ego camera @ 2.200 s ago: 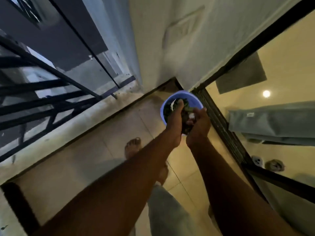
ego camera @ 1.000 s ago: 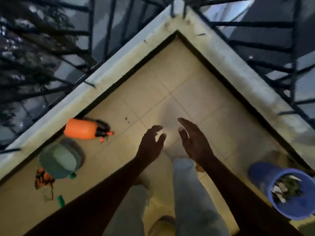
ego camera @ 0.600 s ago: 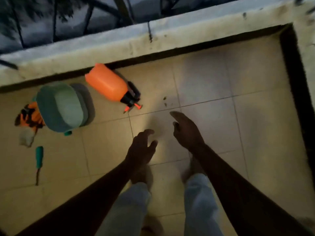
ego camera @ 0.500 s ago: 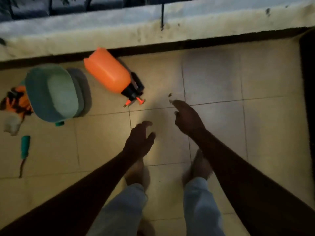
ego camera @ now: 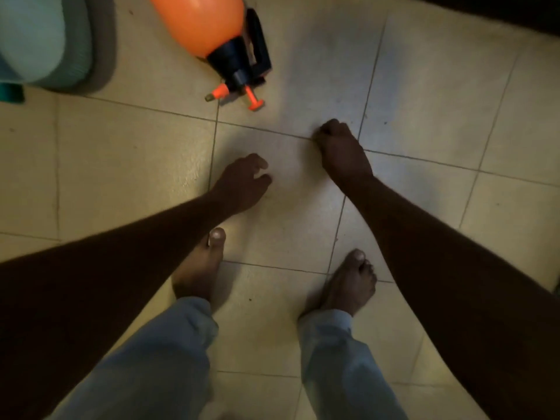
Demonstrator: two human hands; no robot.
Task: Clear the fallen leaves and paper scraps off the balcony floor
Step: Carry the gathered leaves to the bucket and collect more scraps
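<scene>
**Reaching down to the balcony tiles beside a fallen sprayer**

Pale cream tiles with thin dark grout lines make up the balcony floor [ego camera: 424, 86], lit brightest in the middle; a dark strip [ego camera: 485, 10] borders it at the top right. Both bare forearms stretch down across the view, above legs in light trousers [ego camera: 169, 359].

A pale green tub [ego camera: 45, 40] stands at the top left corner, cut by the frame, with a teal object [ego camera: 12, 92] of unclear kind at its lower edge. Just right of it an orange pressure sprayer [ego camera: 200, 22] lies on its side, its black head and orange nozzle [ego camera: 218, 93] pointing toward the hands.

Two bare feet, the left foot [ego camera: 200, 268] and the right foot [ego camera: 351, 286], stand flat and apart on the tiles.

The right hand [ego camera: 342, 150] is down at a grout line, its fingers clenched tight against the floor; whether they pinch anything is hidden. The left hand [ego camera: 242, 184] hangs near it, fingers loosely bent and holding nothing.

A few tiny dark specks [ego camera: 365, 116] of debris lie on the tile just beyond the right hand.
</scene>
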